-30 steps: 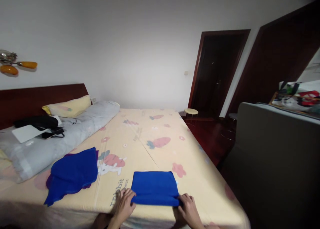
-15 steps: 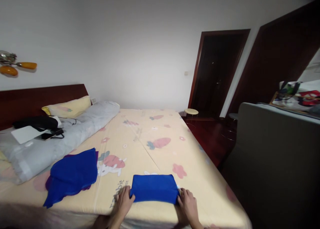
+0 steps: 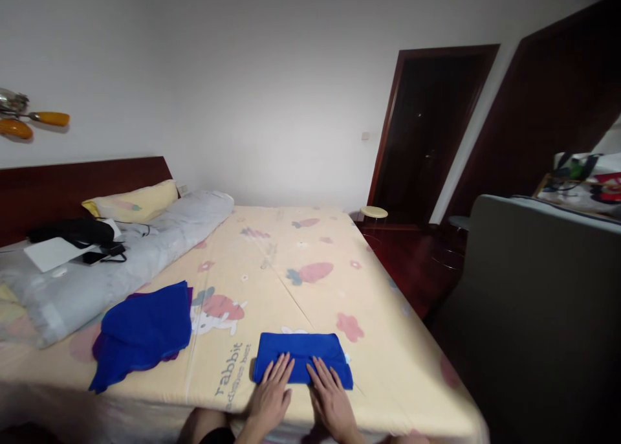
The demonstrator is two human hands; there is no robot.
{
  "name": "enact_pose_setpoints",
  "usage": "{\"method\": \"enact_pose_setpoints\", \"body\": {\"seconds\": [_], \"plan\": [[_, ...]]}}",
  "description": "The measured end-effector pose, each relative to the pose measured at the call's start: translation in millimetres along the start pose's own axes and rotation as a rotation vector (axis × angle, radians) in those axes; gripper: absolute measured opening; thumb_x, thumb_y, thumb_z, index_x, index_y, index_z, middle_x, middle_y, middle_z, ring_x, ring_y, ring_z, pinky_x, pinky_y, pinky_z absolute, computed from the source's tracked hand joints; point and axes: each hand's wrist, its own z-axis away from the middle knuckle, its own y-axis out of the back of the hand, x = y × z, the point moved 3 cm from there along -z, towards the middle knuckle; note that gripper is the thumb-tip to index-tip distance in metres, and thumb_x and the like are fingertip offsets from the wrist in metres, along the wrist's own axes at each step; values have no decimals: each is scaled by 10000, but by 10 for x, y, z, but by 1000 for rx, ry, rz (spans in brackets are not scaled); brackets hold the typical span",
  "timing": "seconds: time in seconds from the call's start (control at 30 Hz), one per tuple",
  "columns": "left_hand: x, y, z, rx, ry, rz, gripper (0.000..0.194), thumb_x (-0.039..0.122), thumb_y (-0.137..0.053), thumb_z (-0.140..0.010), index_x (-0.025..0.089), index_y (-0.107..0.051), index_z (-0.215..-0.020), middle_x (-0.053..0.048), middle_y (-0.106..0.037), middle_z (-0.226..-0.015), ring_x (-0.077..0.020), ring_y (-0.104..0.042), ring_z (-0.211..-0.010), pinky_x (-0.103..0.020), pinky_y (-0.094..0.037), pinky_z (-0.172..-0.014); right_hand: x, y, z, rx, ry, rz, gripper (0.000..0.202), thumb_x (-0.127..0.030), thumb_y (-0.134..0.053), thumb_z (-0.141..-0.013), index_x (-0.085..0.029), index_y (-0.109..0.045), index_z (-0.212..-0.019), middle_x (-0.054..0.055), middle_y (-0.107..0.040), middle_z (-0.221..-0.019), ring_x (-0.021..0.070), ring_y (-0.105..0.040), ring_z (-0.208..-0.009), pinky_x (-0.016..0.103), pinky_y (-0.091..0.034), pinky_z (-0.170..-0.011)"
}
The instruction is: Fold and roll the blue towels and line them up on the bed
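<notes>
Partly under hands (image 3: 272,391) (image 3: 332,397), folded cloth (image 3: 301,345).

At the far left, a dark wooden headboard (image 3: 87,188) stands below a wall lamp with orange shades (image 3: 50,118). A yellow pillow (image 3: 152,200) lies against it, beside a long grey quilt (image 3: 169,233). On the quilt rest a black bag (image 3: 68,232), a flat white object (image 3: 52,252) and a dark phone-like object (image 3: 95,257). Far right, a stool with a pale yellow seat (image 3: 373,212) stands near a dark door (image 3: 427,133), with a switch plate (image 3: 365,136) left of the frame. Near right rises a grey panel (image 3: 543,288), mixed items (image 3: 582,182) beyond it.
</notes>
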Motion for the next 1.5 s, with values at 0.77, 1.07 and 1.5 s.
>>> {"method": "enact_pose_setpoints", "body": {"seconds": [0.77, 1.07, 1.5], "plan": [[-13, 19, 109, 11, -22, -109, 741, 174, -372, -861, 342, 10, -1473, 55, -196, -1574, -174, -260, -1429, -414, -270, -1157, 75, 47, 85, -47, 24, -47, 549, -361, -345, -936, -374, -151, -1450, 23, -367, -1495, 226, -389, -1361, 420, -403, -1055], [-646, 43, 357, 58, 186, -127, 676, 137, -383, -823, 368, -257, -1446, 48, -390, -1509, -191, -369, -1372, -422, -287, -1120, 985, -13, 542, 2, -156, 5, 520, -309, -401, -884, -333, -364, -1402, 52, -499, -1426, 225, -474, -1305, 391, -425, -967], [-603, 474, 159, -4, 187, 64, 603, 31, -417, -655, 327, -594, -1150, 27, -647, -1199, -172, -518, -1159, -365, -305, -1062, 674, 464, 210, -12, -358, -166, 361, -187, -467, -737, -205, -624, -1062, 74, -697, -1039, 244, -567, -983, 390, -381, -901]]}}
